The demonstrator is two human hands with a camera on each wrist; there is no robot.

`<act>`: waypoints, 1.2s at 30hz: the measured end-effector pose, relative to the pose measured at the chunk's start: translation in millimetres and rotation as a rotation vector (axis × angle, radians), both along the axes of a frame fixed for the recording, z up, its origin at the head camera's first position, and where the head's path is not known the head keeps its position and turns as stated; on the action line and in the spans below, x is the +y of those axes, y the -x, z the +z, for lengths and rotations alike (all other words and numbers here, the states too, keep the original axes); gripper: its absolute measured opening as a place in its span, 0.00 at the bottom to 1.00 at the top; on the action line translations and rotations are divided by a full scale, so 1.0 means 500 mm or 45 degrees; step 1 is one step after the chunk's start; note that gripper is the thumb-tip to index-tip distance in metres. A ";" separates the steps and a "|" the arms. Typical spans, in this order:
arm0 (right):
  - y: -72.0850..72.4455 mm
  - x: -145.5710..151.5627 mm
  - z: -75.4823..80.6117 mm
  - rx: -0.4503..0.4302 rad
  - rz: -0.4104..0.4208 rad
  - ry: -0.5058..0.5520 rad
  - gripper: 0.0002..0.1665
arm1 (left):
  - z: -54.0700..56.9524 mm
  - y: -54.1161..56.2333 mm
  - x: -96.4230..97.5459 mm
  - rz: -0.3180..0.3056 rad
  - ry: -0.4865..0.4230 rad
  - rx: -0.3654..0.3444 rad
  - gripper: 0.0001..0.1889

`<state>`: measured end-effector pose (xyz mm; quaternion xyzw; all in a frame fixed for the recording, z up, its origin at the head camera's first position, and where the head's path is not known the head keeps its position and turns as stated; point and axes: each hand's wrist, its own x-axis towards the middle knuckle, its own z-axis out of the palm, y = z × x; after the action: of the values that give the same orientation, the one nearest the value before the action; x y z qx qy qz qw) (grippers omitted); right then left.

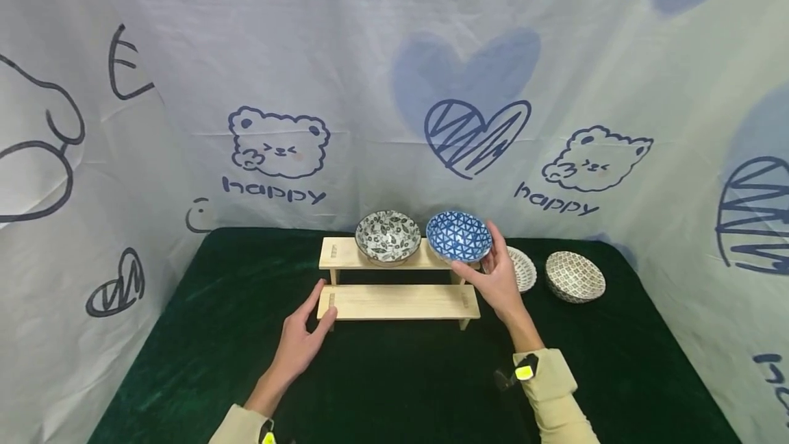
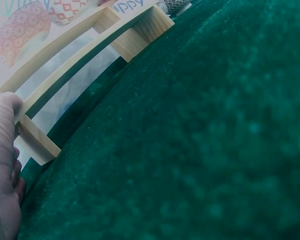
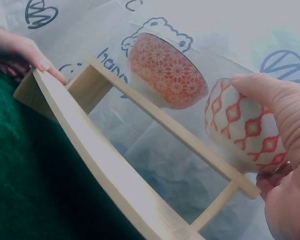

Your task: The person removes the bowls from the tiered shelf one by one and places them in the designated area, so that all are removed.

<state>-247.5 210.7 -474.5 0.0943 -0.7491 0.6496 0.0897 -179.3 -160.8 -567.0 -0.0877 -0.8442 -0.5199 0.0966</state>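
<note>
A two-tier wooden stand (image 1: 397, 302) stands on the table. My left hand (image 1: 300, 342) holds the left end of its lower tier, with the thumb at the front edge; the left wrist view shows that thumb against the board. My right hand (image 1: 498, 281) grips the right side of a blue triangle-patterned bowl (image 1: 459, 236) at the right end of the upper tier. In the right wrist view, this bowl (image 3: 244, 130) shows a white outer wall with red diamonds. Left of it on the upper tier sits a bowl with a dark leaf pattern inside (image 1: 387, 237).
Right of the stand, on the dark green cloth (image 1: 394, 382), are a white ridged dish (image 1: 522, 270), partly behind my right hand, and a brown-patterned bowl (image 1: 574, 277). A printed white curtain (image 1: 370, 88) rises close behind the stand and along both sides.
</note>
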 end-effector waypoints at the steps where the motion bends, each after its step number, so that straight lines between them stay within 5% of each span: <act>1: 0.000 -0.002 0.000 0.005 -0.004 0.001 0.61 | 0.001 0.000 0.000 0.000 -0.001 0.003 0.37; 21: -0.016 -0.036 -0.008 0.028 -0.213 -0.009 0.67 | -0.008 -0.005 -0.001 0.011 -0.009 -0.009 0.36; 36: -0.011 -0.019 0.004 -0.021 -0.092 -0.002 0.61 | -0.004 0.001 0.000 0.004 0.008 0.017 0.36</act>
<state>-241.9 201.2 -472.5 0.0617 -0.7532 0.6461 0.1069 -179.7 -160.8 -569.1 -0.0901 -0.8453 -0.5165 0.1029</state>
